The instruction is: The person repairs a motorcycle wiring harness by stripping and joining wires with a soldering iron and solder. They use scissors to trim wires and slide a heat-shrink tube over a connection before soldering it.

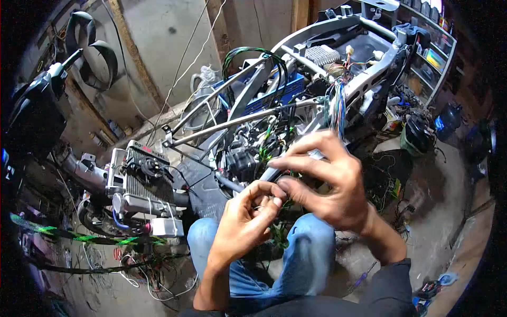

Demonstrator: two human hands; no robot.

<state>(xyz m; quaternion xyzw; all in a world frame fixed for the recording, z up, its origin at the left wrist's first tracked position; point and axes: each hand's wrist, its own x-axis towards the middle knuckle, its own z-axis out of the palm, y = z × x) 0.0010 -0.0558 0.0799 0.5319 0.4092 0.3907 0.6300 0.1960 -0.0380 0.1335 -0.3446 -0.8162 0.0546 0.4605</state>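
My left hand (pixel 247 217) is closed in a pinch above my knees. Whatever sits between its thumb and curled fingers is too small or hidden to make out. My right hand (pixel 330 182) is just to the right, its fingers apart and bent, the thumb close to the left fingertips; nothing shows in it. Behind both hands stands a stripped motorcycle frame (pixel 248 122) with tangled wiring and a dark engine part (pixel 240 161). A bundle of colored wires (pixel 338 108) hangs down from the frame above my right hand.
At left stands a radiator (pixel 149 182) with a white box (pixel 167 227) below it. A black and green braided cable sleeve (pixel 87 238) crosses the lower left. A blue crate (pixel 269 92) sits behind the frame. Loose wires lie on the floor. A screwdriver (pixel 362 277) lies at lower right.
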